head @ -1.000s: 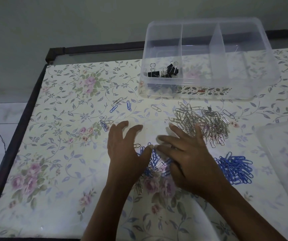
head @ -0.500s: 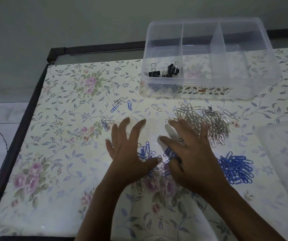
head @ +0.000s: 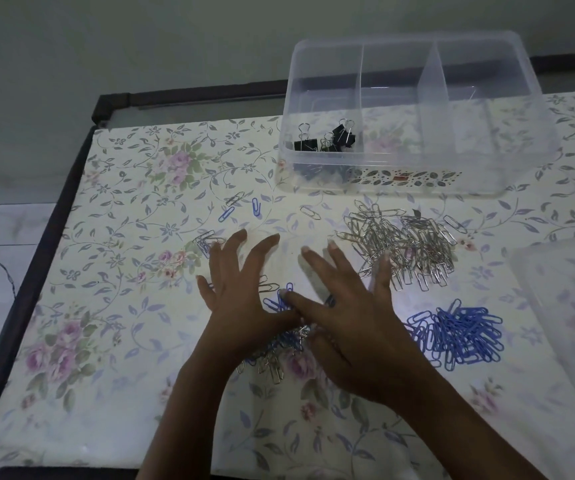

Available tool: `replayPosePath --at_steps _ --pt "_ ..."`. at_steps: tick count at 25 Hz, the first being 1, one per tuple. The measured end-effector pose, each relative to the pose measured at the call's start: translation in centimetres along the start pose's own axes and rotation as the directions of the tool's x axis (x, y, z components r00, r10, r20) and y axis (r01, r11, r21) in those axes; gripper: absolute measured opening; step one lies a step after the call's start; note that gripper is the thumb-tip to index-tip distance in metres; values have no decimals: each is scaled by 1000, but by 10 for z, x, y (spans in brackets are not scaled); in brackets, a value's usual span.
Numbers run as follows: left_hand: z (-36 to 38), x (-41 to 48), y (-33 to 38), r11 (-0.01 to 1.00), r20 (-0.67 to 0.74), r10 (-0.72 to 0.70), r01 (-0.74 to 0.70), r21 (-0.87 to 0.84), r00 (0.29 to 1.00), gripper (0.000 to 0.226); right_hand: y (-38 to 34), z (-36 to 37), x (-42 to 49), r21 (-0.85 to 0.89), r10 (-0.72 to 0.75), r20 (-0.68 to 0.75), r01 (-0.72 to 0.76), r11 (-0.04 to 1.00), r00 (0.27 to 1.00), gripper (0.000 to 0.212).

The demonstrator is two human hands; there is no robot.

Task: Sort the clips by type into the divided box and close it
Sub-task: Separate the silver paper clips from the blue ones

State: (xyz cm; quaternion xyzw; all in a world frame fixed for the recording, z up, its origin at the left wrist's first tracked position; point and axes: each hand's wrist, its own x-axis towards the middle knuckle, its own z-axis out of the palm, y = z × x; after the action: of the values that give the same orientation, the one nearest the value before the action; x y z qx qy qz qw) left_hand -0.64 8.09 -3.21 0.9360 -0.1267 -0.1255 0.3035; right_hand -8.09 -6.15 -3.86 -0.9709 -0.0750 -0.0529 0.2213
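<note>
A clear divided box (head: 487, 157) stands at the far side, with black binder clips (head: 327, 140) in its left compartment. Silver paper clips (head: 404, 247) lie heaped in front of it, and a blue paper clip pile (head: 459, 332) sits nearer on the right. My left hand (head: 244, 299) and my right hand (head: 352, 317) lie flat, fingers spread, over a mixed heap of blue and silver clips (head: 275, 355), which they partly hide. Neither hand grips anything.
A few stray clips (head: 241, 207) lie left of the box, and a small cluster (head: 206, 240) sits by my left fingertips. The translucent lid (head: 570, 306) rests at the right edge. The table's dark frame (head: 36, 271) runs along the left.
Both hands have slid forward over the mixed heap and spread their fingers wider, which uncovers more clips near my wrists.
</note>
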Motion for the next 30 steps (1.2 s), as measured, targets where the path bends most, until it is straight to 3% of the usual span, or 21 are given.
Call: replayPosePath --at_steps 5,7,12,15,20,25,30 --pt "-3 0 -2 998 88 -59 56 27 994 117 5 -3 3 18 192 -88 -191 981 977 47" --pt "-5 -1 -2 997 87 -75 74 14 993 117 11 -7 2 48 209 -125 -204 978 970 45" --pt "-6 1 -3 994 -31 -100 99 -44 994 94 19 -15 4 111 133 -186 -113 987 974 34" --pt "-5 5 -8 992 -137 -73 57 -115 988 75 19 -10 3 98 59 -134 -46 994 989 43" --pt "-2 5 -9 998 -189 -41 32 -50 981 79 14 1 -1 18 -50 -5 50 999 999 44" --pt "-3 6 -7 996 -196 -64 51 -69 979 80 23 -13 3 58 99 -90 -94 994 991 39" --pt "-3 4 -5 995 -202 -73 57 -81 977 80 11 -1 0 -27 -64 -17 64 998 998 39"
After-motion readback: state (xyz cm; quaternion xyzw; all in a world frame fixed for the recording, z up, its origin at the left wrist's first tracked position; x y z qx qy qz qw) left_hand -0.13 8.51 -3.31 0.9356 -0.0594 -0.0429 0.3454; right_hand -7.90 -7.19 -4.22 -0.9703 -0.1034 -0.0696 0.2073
